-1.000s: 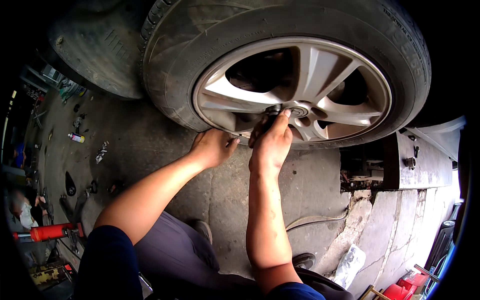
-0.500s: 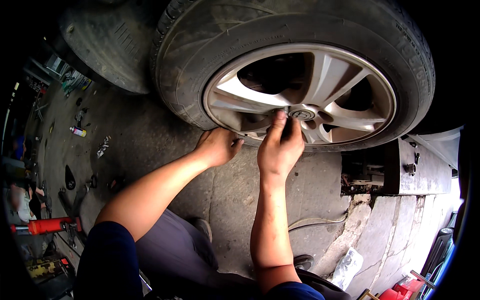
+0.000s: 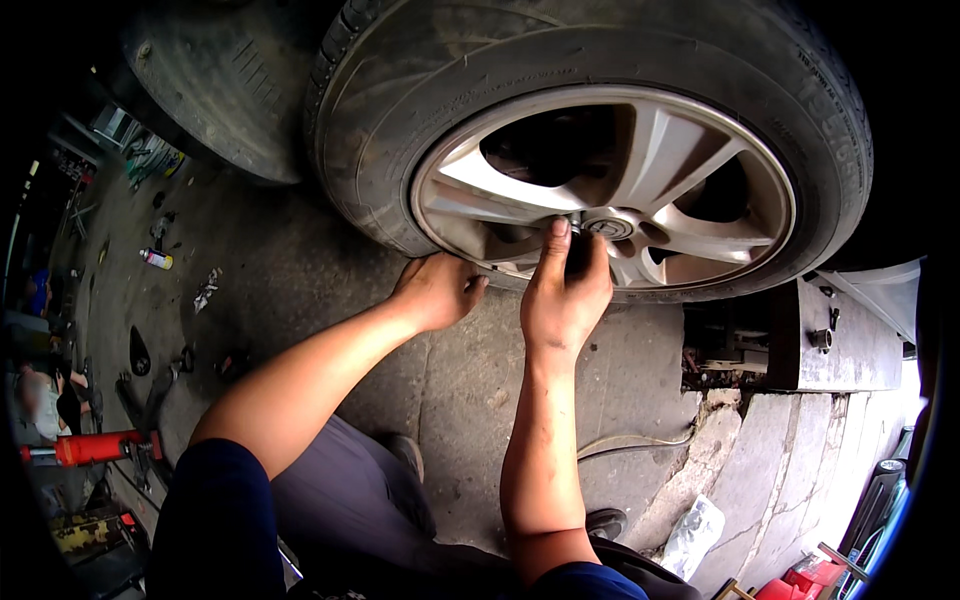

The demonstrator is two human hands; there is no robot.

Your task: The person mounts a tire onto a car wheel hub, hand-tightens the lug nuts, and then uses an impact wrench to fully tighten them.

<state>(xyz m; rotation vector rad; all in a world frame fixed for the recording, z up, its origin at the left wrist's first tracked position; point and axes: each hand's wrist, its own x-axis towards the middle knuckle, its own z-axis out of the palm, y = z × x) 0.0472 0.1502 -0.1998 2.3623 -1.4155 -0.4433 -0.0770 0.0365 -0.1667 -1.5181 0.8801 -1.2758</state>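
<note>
The right hand (image 3: 566,302), its thumb now off the wheel's (image 3: 655,150) centre cap (image 3: 610,229), sits narrowly parted beside it, suggesting work there, while the left hand (image 3: 437,293) curls at the tyre's (image 3: 375,190) lower edge, any held thing hidden in both.

Concrete floor (image 3: 460,385), grey-brown, stained and scuffed. Right of centre it breaks at a ragged, crumbling edge (image 3: 712,425); beyond lie pale slabs (image 3: 800,440) with dark seams. Light strong from the right, nearly white at that margin; left side dim, far clutter (image 3: 45,300) sunk in shadow, mostly too blurred to sort. Scattered on the left floor: small can (image 3: 157,259), crumpled scrap (image 3: 207,289). Red cylinder (image 3: 100,448) at lower left. To the right, a curved strip (image 3: 635,441), strap or hose, cannot tell; grey block (image 3: 850,350) beside a dark gap (image 3: 735,335). Whitish plastic (image 3: 692,535) below, near the broken edge.
</note>
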